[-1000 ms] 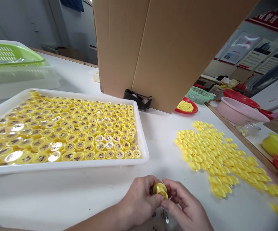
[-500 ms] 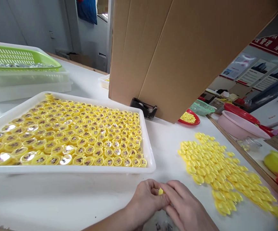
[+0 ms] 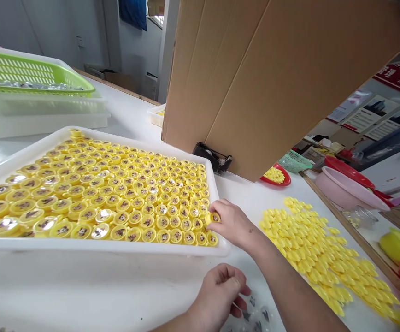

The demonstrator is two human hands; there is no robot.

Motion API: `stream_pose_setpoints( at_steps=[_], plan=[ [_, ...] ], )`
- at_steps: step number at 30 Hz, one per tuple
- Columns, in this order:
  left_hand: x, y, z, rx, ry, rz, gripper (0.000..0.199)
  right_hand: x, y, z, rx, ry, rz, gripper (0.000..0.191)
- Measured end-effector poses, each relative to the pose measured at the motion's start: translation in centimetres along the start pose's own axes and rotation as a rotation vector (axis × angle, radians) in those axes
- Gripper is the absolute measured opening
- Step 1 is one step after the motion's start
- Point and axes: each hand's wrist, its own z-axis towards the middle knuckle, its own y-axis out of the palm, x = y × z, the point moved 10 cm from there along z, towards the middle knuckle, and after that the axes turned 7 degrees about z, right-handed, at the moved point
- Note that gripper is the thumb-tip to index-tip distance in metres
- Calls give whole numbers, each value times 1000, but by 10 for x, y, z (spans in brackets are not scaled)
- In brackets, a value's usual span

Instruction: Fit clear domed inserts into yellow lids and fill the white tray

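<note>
My right hand [image 3: 230, 222] pinches a round yellow piece [image 3: 214, 217] with a printed picture, over the right edge of the white tray [image 3: 193, 249]. Rows of similar yellow pieces [image 3: 122, 203] fill that tray. Below it, my left hand [image 3: 219, 295] hovers with its fingers curled but apart, and nothing shows between them. Small clear discs with dark prints [image 3: 265, 315] lie beside and partly behind the left hand. To the right, many plain yellow pieces [image 3: 307, 240] are spread on the white table [image 3: 82, 290].
A cardboard sheet [image 3: 255, 83] stands behind the tray, with a black tape dispenser [image 3: 212, 157] at its foot. A green basket [image 3: 16, 69] sits on white bins at the left. At the right are a red plate [image 3: 285, 179] and a pink basin [image 3: 345, 189].
My hands have moved apart. The right one has gone up and left to the tray's edge with a yellow piece; the left has opened and stays low. The view has shifted slightly.
</note>
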Motion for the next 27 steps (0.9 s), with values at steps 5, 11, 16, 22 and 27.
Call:
stream_pose_setpoints(
  at_steps=[5, 11, 16, 22, 27],
  plan=[
    [1, 5, 3, -40, -21, 43, 41, -1, 19, 15, -107, -13, -57, 18],
    [-9, 7, 6, -65, -50, 73, 35, -1, 24, 12, -148, -35, -111, 13],
    [-10, 7, 5, -69, -53, 95, 37, 0, 23, 9, -131, -41, -167, 20],
    [-8, 4, 4, -47, -28, 118, 29, -2, 21, 4, -118, -51, -181, 21],
    [-10, 3, 4, -51, -34, 152, 22, -1, 20, 0, -103, -69, -154, 24]
  ],
)
